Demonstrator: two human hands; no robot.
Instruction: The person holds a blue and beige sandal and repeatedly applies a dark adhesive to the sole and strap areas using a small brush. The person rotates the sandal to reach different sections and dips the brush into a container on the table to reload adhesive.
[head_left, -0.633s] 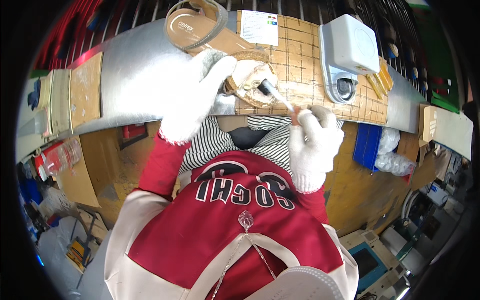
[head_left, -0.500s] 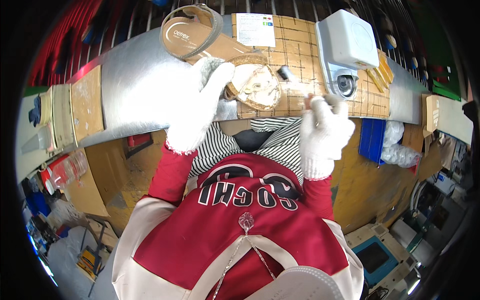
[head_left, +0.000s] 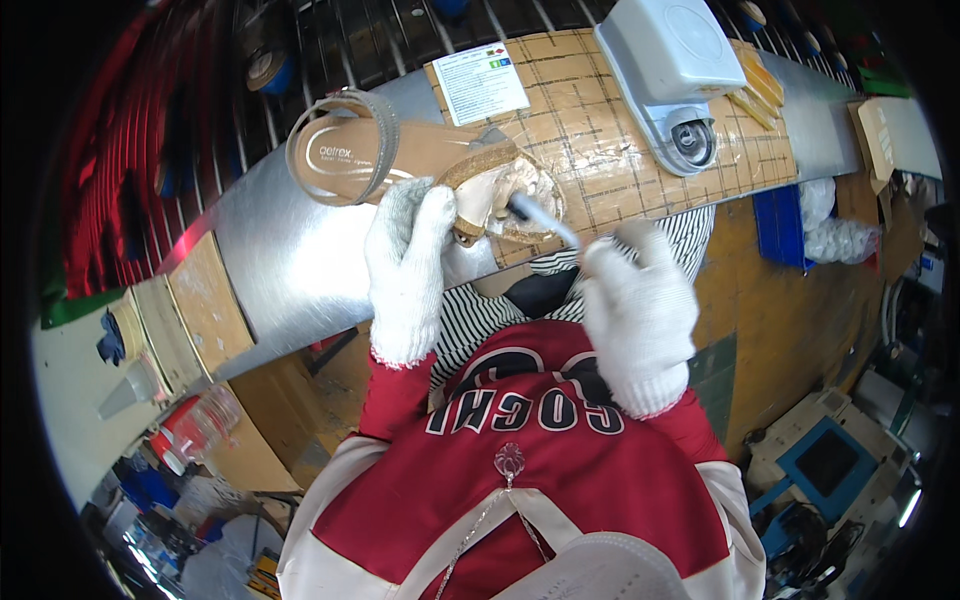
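A tan sandal (head_left: 424,148) with a grey heel strap lies across the metal bench, its toe end turned so that a pale, rough-looking underside shows. My left hand (head_left: 405,275), in a white knit glove, pinches the edge of the sandal near its cork-coloured front strap. In my gloved right hand (head_left: 640,315) is a small brush (head_left: 546,217) with a pale handle, its fingers closed round the handle's end. The brush's dark tip touches the pale toe part of the sandal.
Patterned brown cardboard (head_left: 575,95) covers part of the bench, with a printed paper (head_left: 478,85) on it. At its right stand a white pot (head_left: 672,55) with a round dark opening and some yellow bars (head_left: 760,90). A blue bin (head_left: 780,228) sits below the bench. Metal rods (head_left: 410,35) run behind.
My right hand has brought the brush from beside the pot left onto the sandal's toe part. The whole view has turned a little. My left hand keeps its hold on the sandal.
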